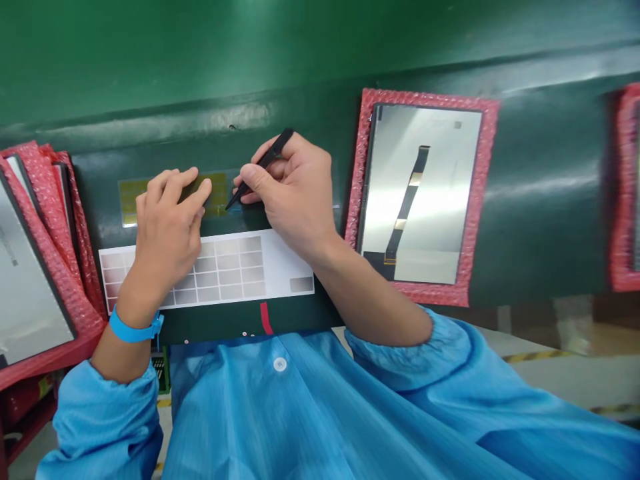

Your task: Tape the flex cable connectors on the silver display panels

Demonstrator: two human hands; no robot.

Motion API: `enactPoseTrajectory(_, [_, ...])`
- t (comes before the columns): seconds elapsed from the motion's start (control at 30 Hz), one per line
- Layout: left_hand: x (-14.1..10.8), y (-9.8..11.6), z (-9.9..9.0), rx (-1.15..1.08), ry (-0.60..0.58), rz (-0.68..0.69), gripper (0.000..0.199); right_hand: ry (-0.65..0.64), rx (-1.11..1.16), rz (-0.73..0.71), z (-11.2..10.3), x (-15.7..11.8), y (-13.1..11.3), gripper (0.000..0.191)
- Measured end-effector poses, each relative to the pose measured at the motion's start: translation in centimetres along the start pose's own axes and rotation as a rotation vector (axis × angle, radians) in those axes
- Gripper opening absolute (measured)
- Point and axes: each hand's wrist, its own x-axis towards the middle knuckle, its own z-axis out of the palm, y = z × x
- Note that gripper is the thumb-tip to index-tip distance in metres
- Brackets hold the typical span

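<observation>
My right hand (295,193) is closed around black tweezers (267,159), whose tip touches the right end of a clear sheet with yellow film pieces (217,190). My left hand (173,220) rests on that sheet with its fingers spread. Below the sheet lies a white card with rows of silvery grey labels (227,267), partly covered by my left hand and wrist. On the right a display panel (440,173) with a dark flex strip (411,200) lies on red bubble wrap (487,153).
More panels (30,287) in red bubble wrap are stacked at the left. Another wrapped panel (623,200) is cut off at the right edge. A red strip (266,319) lies near the front edge of the green mat (545,200).
</observation>
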Motion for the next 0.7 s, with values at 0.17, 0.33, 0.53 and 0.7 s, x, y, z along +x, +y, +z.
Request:
enactPoseTrajectory(0.17, [0.0, -0.1, 0.1, -0.019, 0.002, -0.003, 0.047, 0.02, 0.016, -0.001, 0.0, 0.0, 0.1, 0.032])
enactPoseTrajectory(0.33, [0.0, 0.0, 0.2, 0.003, 0.005, 0.011, 0.047, 0.001, -0.019, -0.021, -0.2, -0.1, -0.3, 0.032])
enactPoseTrajectory(0.53, [0.1, 0.0, 0.2, 0.003, 0.004, 0.013, 0.045, -0.034, -0.045, -0.018, -0.4, 0.0, -0.1, 0.038])
enactPoseTrajectory(0.7, [0.0, 0.0, 0.2, 0.011, 0.01, 0.022, 0.045, -0.043, -0.046, -0.021, -0.4, 0.3, 0.8, 0.045])
